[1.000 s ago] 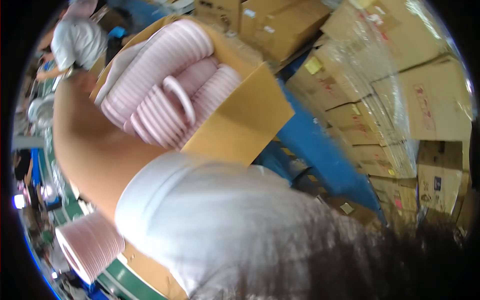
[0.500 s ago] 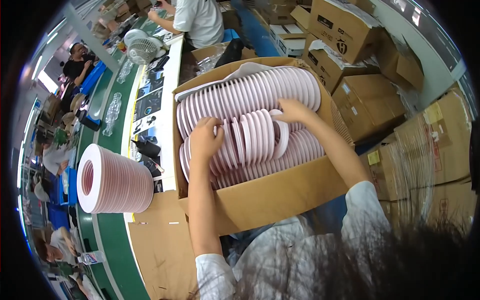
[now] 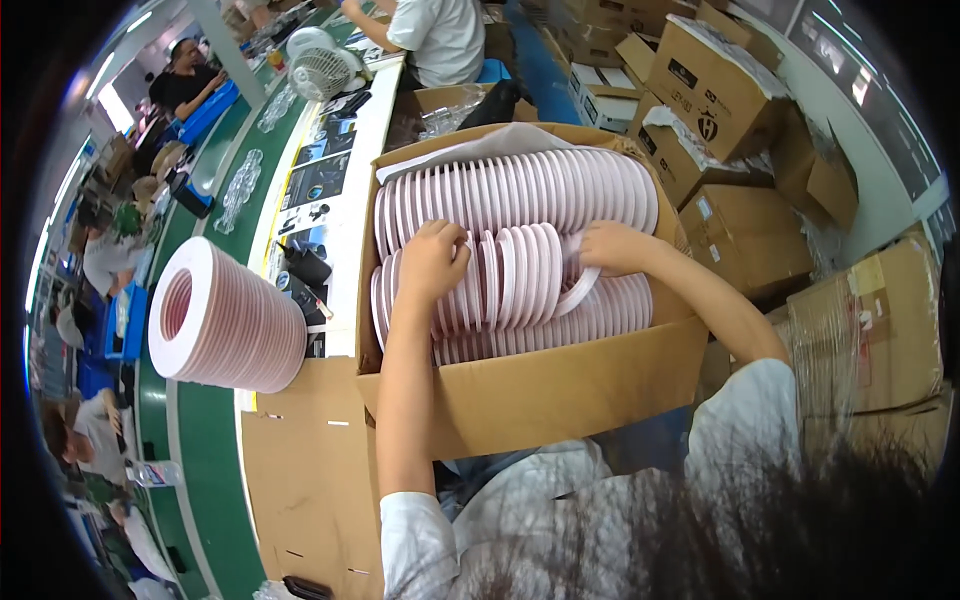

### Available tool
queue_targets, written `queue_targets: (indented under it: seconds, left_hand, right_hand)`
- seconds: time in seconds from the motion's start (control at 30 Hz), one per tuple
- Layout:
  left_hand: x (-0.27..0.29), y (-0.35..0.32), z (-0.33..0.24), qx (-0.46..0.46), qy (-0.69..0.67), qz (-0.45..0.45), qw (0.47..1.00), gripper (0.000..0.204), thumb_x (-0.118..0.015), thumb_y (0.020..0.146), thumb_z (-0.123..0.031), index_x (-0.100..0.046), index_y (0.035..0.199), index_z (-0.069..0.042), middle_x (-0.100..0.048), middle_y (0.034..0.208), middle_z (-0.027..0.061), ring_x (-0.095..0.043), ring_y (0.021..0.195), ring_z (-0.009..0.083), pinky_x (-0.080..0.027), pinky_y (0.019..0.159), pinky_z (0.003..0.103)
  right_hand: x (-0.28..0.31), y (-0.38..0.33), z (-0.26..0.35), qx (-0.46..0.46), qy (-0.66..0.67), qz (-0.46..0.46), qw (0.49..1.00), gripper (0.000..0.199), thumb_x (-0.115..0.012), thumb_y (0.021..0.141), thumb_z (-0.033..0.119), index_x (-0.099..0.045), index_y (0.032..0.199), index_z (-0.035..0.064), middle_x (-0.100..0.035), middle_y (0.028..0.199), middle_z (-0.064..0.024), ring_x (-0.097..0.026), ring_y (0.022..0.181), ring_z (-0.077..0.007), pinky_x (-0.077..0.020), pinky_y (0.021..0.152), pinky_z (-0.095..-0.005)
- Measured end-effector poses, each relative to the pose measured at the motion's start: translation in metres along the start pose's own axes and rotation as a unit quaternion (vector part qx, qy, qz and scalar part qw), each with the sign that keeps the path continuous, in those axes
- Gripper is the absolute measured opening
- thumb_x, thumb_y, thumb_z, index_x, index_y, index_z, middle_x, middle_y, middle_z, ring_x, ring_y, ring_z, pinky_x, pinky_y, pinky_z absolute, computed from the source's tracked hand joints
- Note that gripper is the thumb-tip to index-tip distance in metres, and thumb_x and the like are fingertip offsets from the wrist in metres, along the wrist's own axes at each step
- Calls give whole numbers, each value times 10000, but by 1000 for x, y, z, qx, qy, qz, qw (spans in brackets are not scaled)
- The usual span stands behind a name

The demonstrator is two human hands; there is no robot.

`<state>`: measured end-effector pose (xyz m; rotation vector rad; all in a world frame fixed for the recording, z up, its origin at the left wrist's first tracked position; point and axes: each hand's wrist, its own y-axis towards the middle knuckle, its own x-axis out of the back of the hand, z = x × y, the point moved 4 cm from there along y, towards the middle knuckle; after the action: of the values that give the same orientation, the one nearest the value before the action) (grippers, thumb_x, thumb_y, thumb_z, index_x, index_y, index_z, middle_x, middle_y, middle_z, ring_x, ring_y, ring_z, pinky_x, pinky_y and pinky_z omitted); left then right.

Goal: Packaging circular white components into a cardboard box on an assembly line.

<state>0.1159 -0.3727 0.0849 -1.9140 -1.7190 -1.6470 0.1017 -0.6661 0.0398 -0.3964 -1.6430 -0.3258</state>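
Observation:
An open cardboard box (image 3: pixel 560 385) in front of me holds rows of pale pinkish-white flat rings (image 3: pixel 520 190) standing on edge. Another group of these rings (image 3: pixel 528 275) lies on top, toward the near side. My left hand (image 3: pixel 435 262) has its fingers curled over the left part of that group. At its right end, my right hand (image 3: pixel 612 248) grips a single tilted ring (image 3: pixel 580 292), whose upper part the fingers hide. To the left of the box, a stack of similar rings (image 3: pixel 228 315) lies with its round hole facing left.
A green conveyor (image 3: pixel 215 440) runs along the left, with a white fan (image 3: pixel 322 65) by its far part. Cardboard cartons (image 3: pixel 745 235) are piled at right. A flat cardboard piece (image 3: pixel 310 470) lies left of the box. Other people sit along the conveyor.
My right hand has moved lower over the right end of the ring group, and the ring there has tilted. My left hand stays on the rings. The whole view has shifted slightly.

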Motion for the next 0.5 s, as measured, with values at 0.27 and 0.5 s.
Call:
queue_targets:
  seconds: [0.27,0.5]
  left_hand:
    - [1,-4,6,13,-31,15,999,103,-584,766,-79,-653,809,-16,-644,838,150,-606,836,334,-494,766,422]
    - [1,-9,4,27,-37,5,999,106,-595,762,-134,-651,765,-44,-643,802,141,-613,830,332,-502,757,439]
  right_hand:
    - [57,-60,-41,-372,532,-29,760,134,-642,827,78,-624,938,6,-680,852,-104,-662,716,-175,-540,661,-303]
    - [62,-68,-35,-330,692,-217,604,382,-669,811,95,-547,1153,-25,-641,960,-87,-625,787,-136,-529,724,-265]
